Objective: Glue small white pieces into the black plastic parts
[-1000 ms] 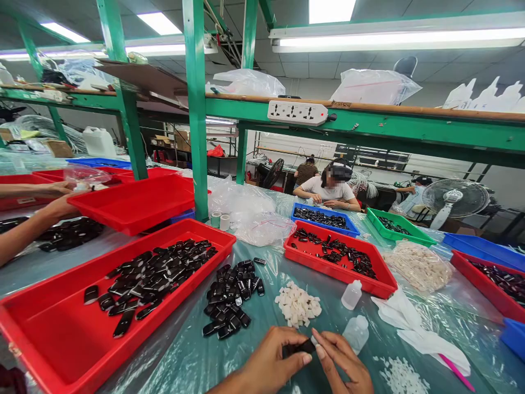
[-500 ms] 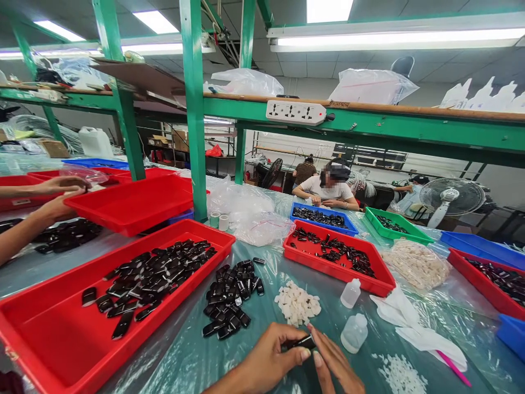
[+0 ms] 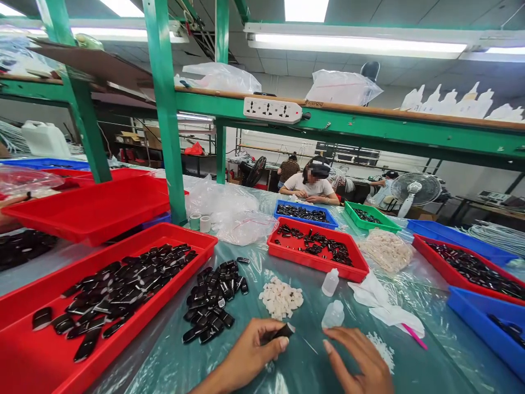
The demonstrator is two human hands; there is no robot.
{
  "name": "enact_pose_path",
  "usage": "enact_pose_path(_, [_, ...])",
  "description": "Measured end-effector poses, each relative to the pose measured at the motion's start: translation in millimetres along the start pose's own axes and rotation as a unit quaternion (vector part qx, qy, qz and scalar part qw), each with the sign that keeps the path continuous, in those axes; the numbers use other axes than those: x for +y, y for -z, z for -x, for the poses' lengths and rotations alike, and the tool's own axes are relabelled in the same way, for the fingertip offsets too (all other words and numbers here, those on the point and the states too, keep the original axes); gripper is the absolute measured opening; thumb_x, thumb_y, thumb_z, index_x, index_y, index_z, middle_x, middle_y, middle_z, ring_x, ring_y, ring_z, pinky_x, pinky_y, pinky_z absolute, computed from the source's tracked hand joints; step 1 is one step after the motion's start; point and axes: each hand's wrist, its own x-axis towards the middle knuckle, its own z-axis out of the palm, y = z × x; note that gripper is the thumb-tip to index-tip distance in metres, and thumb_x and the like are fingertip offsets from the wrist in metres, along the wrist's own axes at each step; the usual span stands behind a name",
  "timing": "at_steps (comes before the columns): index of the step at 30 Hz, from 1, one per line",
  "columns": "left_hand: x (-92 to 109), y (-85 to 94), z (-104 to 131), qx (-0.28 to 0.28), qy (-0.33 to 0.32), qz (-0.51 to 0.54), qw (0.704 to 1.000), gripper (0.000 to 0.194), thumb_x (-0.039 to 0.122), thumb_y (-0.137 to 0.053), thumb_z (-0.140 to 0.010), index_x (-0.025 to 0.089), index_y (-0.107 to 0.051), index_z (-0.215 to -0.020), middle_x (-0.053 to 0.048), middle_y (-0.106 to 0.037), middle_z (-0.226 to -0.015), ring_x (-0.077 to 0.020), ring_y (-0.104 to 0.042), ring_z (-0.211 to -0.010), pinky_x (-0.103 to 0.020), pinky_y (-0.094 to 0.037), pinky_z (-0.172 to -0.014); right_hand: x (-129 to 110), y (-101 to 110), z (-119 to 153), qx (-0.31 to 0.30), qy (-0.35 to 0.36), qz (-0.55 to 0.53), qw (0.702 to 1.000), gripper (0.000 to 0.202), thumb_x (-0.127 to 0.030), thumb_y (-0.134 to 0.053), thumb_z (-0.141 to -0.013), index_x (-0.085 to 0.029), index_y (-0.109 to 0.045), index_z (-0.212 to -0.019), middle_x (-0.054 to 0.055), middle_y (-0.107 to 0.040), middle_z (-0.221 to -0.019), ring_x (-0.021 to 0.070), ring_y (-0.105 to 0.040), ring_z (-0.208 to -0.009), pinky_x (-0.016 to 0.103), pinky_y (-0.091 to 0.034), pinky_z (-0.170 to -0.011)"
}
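Note:
My left hand (image 3: 256,353) is closed around a small glossy black plastic casing (image 3: 286,330), one pale end of it pointing up and right. My right hand (image 3: 363,358) is apart from it, thumb and fingers spread, with the index fingertip at the foot of a squat translucent bottle (image 3: 333,315); whether they touch, I cannot tell. Another small dropper bottle (image 3: 330,282) stands just behind. Beyond my left hand lie a heap of off-white chips (image 3: 281,297) and a pile of black casings (image 3: 213,298). Tiny white pieces (image 3: 382,350) are partly hidden behind my right hand.
A red tray (image 3: 164,313) of black casings fills the left side; a smaller red tray (image 3: 283,253) stands ahead. White cloths (image 3: 371,293) and a pink stick (image 3: 415,336) lie right, near a blue tray (image 3: 467,306). A green post (image 3: 164,120) rises from the table.
My right hand has come off the black casing and moved right, its fingers opening, toward the squat bottle. My left hand keeps hold of the casing. The view has turned rightward.

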Motion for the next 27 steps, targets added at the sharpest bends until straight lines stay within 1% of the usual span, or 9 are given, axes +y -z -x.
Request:
enact_pose_path(1, [0, -0.4, 0, -0.003, -0.002, 0.001, 1.0, 0.047, 0.055, -0.061, -0.071, 0.009, -0.067, -0.081, 0.002, -0.043, -0.063, -0.0098, -0.037, -0.058, -0.02, -0.034, -0.053, 12, 7, 1, -0.023, -0.006, 0.033, 0.999, 0.018, -0.033, -0.054, -0.082, -0.025, -0.069, -0.088, 0.004, -0.072, -0.083, 0.0214, -0.066, -0.078, 0.033, -0.051, -0.069])
enact_pose_path(4, [0, -2.2, -2, -0.005, 0.002, 0.012, 1.0, 0.048, 0.056, -0.062, -0.069, 0.01, -0.067, -0.08, 0.002, -0.044, -0.064, -0.01, -0.037, -0.059, -0.02, -0.035, -0.053, 45, 21, 2, -0.121, -0.087, 0.134, 0.98, 0.026, -0.039, -0.049, -0.081, -0.027, -0.072, -0.078, 0.003, -0.072, -0.08, 0.0237, -0.066, -0.077, 0.034, -0.051, -0.063])
enact_pose_path(6, [-1, -3.4, -2, -0.005, 0.007, 0.011, 1.0, 0.048, 0.057, -0.063, -0.068, 0.011, -0.067, -0.082, 0.001, -0.047, -0.066, -0.01, -0.038, -0.059, -0.02, -0.036, -0.054, 58, 25, 1, -0.149, -0.101, 0.149, 0.972, 0.026, -0.037, -0.05, -0.079, -0.027, -0.073, -0.074, 0.003, -0.072, -0.078, 0.0248, -0.066, -0.074, 0.036, -0.051, -0.061])
enact_pose_path(11, [-2, -3.4, -2, -0.005, 0.007, 0.009, 1.0, 0.049, 0.056, -0.062, -0.069, 0.011, -0.068, -0.085, -0.003, -0.053, -0.072, -0.0106, -0.041, -0.06, -0.021, -0.036, -0.056, 66, 19, -5, -0.182, -0.106, 0.146, 0.967, 0.022, -0.03, -0.053, -0.073, -0.028, -0.074, -0.07, 0.002, -0.072, -0.071, 0.0259, -0.065, -0.07, 0.036, -0.047, -0.058])
enact_pose_path(15, [-1, -2.9, 1, -0.006, 0.0, 0.003, 1.0, 0.046, 0.055, -0.062, -0.07, 0.012, -0.069, -0.086, -0.003, -0.055, -0.075, -0.0105, -0.042, -0.06, -0.021, -0.035, -0.057, 67, 14, -8, -0.178, -0.114, 0.138, 0.967, 0.021, -0.025, -0.052, -0.071, -0.028, -0.068, -0.058, 0.001, -0.067, -0.061, 0.024, -0.064, -0.062, 0.034, -0.045, -0.056])
enact_pose_path(18, [-2, -3.6, 2, -0.01, -0.011, -0.002, 1.0, 0.045, 0.055, -0.061, -0.072, 0.012, -0.07, -0.083, -0.003, -0.055, -0.071, -0.0104, -0.041, -0.059, -0.021, -0.033, -0.056, 58, 14, -12, -0.131, -0.126, 0.128, 0.975, 0.021, -0.033, -0.05, -0.074, -0.026, -0.067, -0.064, 0.003, -0.068, -0.068, 0.0247, -0.064, -0.065, 0.036, -0.047, -0.06])
enact_pose_path(21, [-1, -5.0, 3, -0.017, -0.018, 0.001, 1.0, 0.045, 0.055, -0.06, -0.073, 0.011, -0.07, -0.081, -0.002, -0.053, -0.066, -0.0107, -0.04, -0.059, -0.021, -0.032, -0.057, 34, 12, -19, -0.037, -0.129, -0.01, 0.991, 0.023, -0.041, -0.052, -0.076, -0.023, -0.064, -0.069, 0.004, -0.067, -0.072, 0.0221, -0.063, -0.066, 0.032, -0.05, -0.061])
enact_pose_path(23, [1, -5.7, 3, -0.023, -0.02, 0.006, 1.0, 0.045, 0.054, -0.061, -0.073, 0.011, -0.07, -0.083, -0.002, -0.052, -0.065, -0.011, -0.041, -0.06, -0.021, -0.033, -0.057, 12, 8, -23, -0.063, -0.125, -0.135, 0.981, 0.019, -0.036, -0.053, -0.078, -0.023, -0.063, -0.07, 0.003, -0.066, -0.07, 0.0188, -0.063, -0.064, 0.025, -0.05, -0.058])
enact_pose_path(27, [4, -5.9, 4, -0.031, -0.03, -0.007, 0.999, 0.045, 0.053, -0.06, -0.074, 0.011, -0.07, -0.085, -0.002, -0.053, -0.067, -0.0117, -0.043, -0.062, -0.021, -0.033, -0.059, -22, -4, -28, -0.089, -0.1, -0.249, 0.959, 0.011, -0.029, -0.058, -0.077, -0.022, -0.065, -0.071, 0.003, -0.066, -0.071, 0.0173, -0.062, -0.066, 0.023, -0.048, -0.061])
